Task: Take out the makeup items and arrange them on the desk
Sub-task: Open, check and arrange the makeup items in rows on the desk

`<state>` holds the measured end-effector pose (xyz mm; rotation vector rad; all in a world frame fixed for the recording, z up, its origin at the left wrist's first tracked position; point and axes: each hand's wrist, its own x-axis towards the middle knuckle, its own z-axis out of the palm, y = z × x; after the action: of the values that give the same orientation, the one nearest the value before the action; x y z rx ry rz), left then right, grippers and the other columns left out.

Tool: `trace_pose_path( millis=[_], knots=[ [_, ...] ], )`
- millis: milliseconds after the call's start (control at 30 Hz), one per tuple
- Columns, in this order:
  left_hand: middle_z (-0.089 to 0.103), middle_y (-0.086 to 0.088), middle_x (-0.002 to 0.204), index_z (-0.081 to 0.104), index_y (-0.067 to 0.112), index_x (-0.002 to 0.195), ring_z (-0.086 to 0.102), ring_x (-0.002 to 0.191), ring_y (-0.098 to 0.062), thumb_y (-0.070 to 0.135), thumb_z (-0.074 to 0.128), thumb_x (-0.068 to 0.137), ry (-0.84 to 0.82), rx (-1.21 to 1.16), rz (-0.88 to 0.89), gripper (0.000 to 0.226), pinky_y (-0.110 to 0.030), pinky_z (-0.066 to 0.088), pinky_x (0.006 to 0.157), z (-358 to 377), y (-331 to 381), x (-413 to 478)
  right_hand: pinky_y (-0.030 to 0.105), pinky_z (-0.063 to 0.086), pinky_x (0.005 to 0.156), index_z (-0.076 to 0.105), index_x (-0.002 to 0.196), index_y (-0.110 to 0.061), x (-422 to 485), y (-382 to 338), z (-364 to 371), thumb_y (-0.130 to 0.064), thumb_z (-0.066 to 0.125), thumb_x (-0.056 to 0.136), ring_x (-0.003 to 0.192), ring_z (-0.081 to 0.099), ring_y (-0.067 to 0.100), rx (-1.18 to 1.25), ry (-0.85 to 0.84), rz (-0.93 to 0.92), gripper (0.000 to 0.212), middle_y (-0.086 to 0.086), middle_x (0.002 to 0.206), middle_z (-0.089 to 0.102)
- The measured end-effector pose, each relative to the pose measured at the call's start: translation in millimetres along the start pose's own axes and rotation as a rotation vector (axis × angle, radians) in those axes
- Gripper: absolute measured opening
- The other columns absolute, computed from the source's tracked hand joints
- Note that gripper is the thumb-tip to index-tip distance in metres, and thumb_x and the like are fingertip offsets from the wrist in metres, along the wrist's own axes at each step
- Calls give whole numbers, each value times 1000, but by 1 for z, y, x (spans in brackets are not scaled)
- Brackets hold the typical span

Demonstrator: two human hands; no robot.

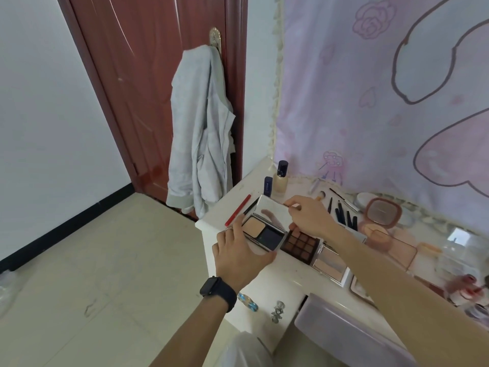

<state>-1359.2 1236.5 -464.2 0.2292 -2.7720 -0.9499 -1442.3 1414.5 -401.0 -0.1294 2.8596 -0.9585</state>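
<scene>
**Left hand point(238, 250) and right hand point(309, 215) closed on an open powder compact point(264, 231)**

Nearest the camera, a translucent lilac box point(344, 327) is seen at the front edge of the white desk point(277, 282), with a blue hair clip point(247, 301) lying to its left. Beyond these, the left hand, worn with a dark watch point(218, 290), is wrapped around the base of the powder compact, its thumb laid along the near edge and its fingers curled over the left side. The compact is held at the desk's left corner; whether its base rests on the surface cannot be told. Its mirrored lid is stood open, and the lid's far edge is pinched between the thumb and fingertips of the right hand. An eyeshadow palette point(299, 245) of brown shades is placed just beside the compact on the right, followed by a pale palette point(329, 264). Behind the lid, a red pencil point(238, 210) is laid slanted on the desk. Farther right, a row of black pencils point(344, 214) and a pink compact point(381, 215) are set out. At the back, a foundation bottle point(281, 178) with a dark blue cap is stood upright before a pink curtain point(370, 88). A grey garment point(201, 128) is hung on the door handle.
</scene>
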Motion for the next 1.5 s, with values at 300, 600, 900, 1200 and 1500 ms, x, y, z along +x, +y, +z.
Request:
trace_pose_path(
  millis=[300,600,900,1200,1500],
  knots=[
    [41,6,142,19,27,151,34,131,-21,79,67,64,-60,49,-31,112,-37,29,110,-2,3,2,38,57,90,71,92,-31,-3,8,2,-18,58,93,77,71,9,133,194,5,19,-15,79,72],
    [39,3,146,18,25,151,33,134,-24,78,68,66,-99,77,-40,112,-41,29,110,-4,6,3,34,56,85,74,105,-28,-1,5,2,-14,48,97,80,71,17,-118,173,-27,30,-6,94,76],
    [42,4,143,32,27,149,41,133,-18,73,62,79,-61,-93,29,89,-40,38,110,-16,-10,13,32,47,94,64,127,-22,-12,3,4,-23,51,99,110,62,21,-185,226,-45,30,-2,125,66],
    [60,0,125,64,26,125,50,120,-23,41,56,95,-73,59,-52,35,-39,45,101,-32,-41,73,30,48,88,69,112,-22,-54,-10,53,-18,63,93,103,54,16,-149,359,-359,21,-8,111,64],
    [67,-2,93,77,26,105,60,94,-27,34,55,95,-55,153,-20,24,-33,55,72,-33,-46,83,33,57,82,73,110,-17,-111,16,122,-26,75,78,105,64,21,-515,337,-605,33,-3,116,69]
  ],
)
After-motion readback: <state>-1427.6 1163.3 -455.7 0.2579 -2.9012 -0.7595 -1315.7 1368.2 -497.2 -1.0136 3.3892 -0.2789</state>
